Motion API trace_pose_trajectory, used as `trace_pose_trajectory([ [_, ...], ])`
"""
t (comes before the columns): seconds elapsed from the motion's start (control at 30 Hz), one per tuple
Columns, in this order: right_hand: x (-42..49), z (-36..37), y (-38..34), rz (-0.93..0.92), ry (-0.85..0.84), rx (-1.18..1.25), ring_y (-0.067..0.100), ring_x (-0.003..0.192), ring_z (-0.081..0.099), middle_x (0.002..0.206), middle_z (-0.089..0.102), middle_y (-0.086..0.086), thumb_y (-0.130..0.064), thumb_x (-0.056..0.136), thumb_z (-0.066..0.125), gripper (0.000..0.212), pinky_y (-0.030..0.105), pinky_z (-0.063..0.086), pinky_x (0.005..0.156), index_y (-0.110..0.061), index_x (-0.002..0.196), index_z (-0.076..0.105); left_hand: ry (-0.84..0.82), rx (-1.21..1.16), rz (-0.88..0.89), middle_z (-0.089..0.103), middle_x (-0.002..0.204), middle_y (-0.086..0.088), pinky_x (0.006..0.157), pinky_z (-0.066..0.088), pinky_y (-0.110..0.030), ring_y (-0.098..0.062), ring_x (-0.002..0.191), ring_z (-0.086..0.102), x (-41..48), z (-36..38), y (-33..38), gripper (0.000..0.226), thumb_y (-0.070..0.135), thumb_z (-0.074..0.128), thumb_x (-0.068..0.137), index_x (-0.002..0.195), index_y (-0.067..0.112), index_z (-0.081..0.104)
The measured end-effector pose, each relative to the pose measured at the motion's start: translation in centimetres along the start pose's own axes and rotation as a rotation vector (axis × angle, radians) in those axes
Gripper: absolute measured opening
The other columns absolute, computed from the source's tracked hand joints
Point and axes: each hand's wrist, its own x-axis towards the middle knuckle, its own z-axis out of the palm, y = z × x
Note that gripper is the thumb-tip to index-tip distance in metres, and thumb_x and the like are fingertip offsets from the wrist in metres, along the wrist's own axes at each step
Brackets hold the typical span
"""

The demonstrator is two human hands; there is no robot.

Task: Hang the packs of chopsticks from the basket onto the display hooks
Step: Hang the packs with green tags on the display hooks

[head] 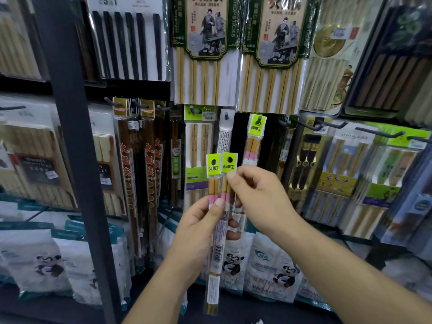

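Up close, the left hand (201, 230) comes in from 6 o'clock and grips the left pack (213, 230) of chopsticks around its middle. The thumb lies across the front and the fingertips curl round behind. That pack stands nearly upright, its lime-green header card at the top and its tail hanging down towards 6 o'clock, clear of the palm.

Now the right hand (259, 197), reaching in from 4 o'clock. It pinches the right pack (229, 163) just below the matching green header, fingers bent. The two headers sit side by side, edges touching, each with a round hanging hole showing. Below the pinch, the right pack runs behind the fingers, so I cannot tell how far down it goes.

Up at 1 o'clock from the hands there's a hanging pack (256, 136) of the same kind. Same green card, pink and white bands on the sticks, and it is already on a hook (258, 121). The held packs are well short of it, lower and to the left.

Around them the display is crowded. Large bamboo packs (205, 54) are at 12 o'clock, dark packs with red lettering (126, 171) at 9 o'clock and a dark upright post (70, 136) further left. Panda-printed bags (42, 260) line the shelf at 8 o'clock.
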Motion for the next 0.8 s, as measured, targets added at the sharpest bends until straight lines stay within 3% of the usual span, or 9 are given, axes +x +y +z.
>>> trace_pose_trajectory([
  [0.13, 1.1, -0.8, -0.9, -0.012, 0.132, 0.067, 0.009, 0.055, 0.052, 0.055, 0.056, -0.007, -0.023, 0.105, 0.053, 0.038, 0.023, 0.046, 0.056, -0.014, 0.069, 0.061, 0.037, 0.042, -0.008, 0.079, 0.104, -0.008, 0.095, 0.058, -0.052, -0.025, 0.098, 0.075, 0.1, -0.4, -0.1, 0.028, 0.045, 0.061, 0.092, 0.102, 0.027, 0.080],
  [0.2, 2.0, -1.5, -1.5, -0.024, 0.209, 0.100, 0.010, 0.053, 0.051, 0.056, 0.056, -0.006, -0.022, 0.104, 0.053, 0.038, 0.023, 0.046, 0.052, -0.009, 0.070, 0.060, 0.063, 0.086, -0.010, 0.077, 0.101, -0.011, 0.098, 0.056, -0.051, -0.032, 0.101, 0.072, 0.1, -0.4, -0.2, 0.031, 0.049, 0.060, 0.090, 0.102, 0.029, 0.080],
  [0.37, 4.3, -2.9, -2.5, -0.008, 0.293, 0.085, 0.009, 0.052, 0.048, 0.055, 0.054, -0.004, -0.024, 0.105, 0.050, 0.040, 0.021, 0.045, 0.050, 0.001, 0.074, 0.059, 0.085, 0.084, -0.027, 0.067, 0.080, 0.002, 0.067, 0.055, -0.020, -0.009, 0.078, 0.067, 0.2, -0.4, -0.2, 0.026, 0.036, 0.056, 0.099, 0.099, 0.026, 0.080],
  [0.57, 5.4, -3.1, -2.6, 0.042, 0.297, 0.067, 0.019, 0.058, 0.047, 0.064, 0.050, 0.007, -0.025, 0.103, 0.050, 0.040, 0.035, 0.045, 0.058, 0.008, 0.082, 0.058, 0.076, 0.093, -0.030, 0.068, 0.080, 0.001, 0.069, 0.057, -0.023, -0.012, 0.080, 0.068, 0.1, -0.4, -0.2, 0.029, 0.024, 0.053, 0.106, 0.098, 0.026, 0.081],
  [0.8, 5.2, -3.4, -1.4, 0.080, 0.305, -0.030, 0.020, 0.060, 0.047, 0.066, 0.053, 0.016, -0.033, 0.102, 0.052, 0.044, 0.039, 0.045, 0.062, 0.002, 0.076, 0.059, 0.081, 0.104, -0.041, 0.062, 0.077, 0.001, 0.072, 0.052, -0.033, -0.016, 0.075, 0.061, 0.3, -0.9, -0.6, 0.022, 0.036, 0.059, 0.099, 0.102, 0.031, 0.080],
])
